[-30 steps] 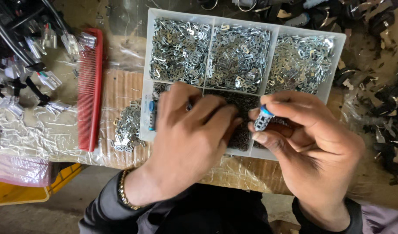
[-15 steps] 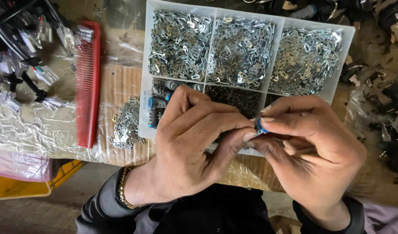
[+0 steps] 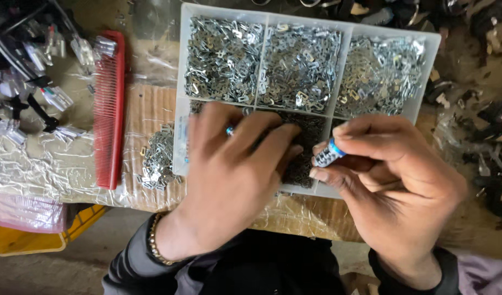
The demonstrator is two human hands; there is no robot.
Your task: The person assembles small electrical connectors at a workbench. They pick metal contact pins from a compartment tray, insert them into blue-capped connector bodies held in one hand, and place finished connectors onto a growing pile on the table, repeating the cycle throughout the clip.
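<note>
- The right hand [image 3: 396, 180] pinches a small blue-and-silver part [image 3: 328, 153] between thumb and fingertips, fingers curled close around it; the part sits just above the front edge of the white tray [image 3: 181, 109], over its lower right compartment.
- The left hand [image 3: 234, 169] lies palm down over the lower compartments of the tray, fingers bent and close together, tips reaching into the dark small pieces [image 3: 303, 158] in the lower middle compartment; whether it holds anything I cannot tell; a gold bracelet [image 3: 152, 248] sits on its wrist.
- The three upper compartments are full of shiny metal clips [image 3: 300, 60].
- A loose heap of the same clips [image 3: 158, 158] lies just left of the tray; further left lies a red comb [image 3: 110, 109], on crinkled plastic sheet [image 3: 48, 169].
</note>
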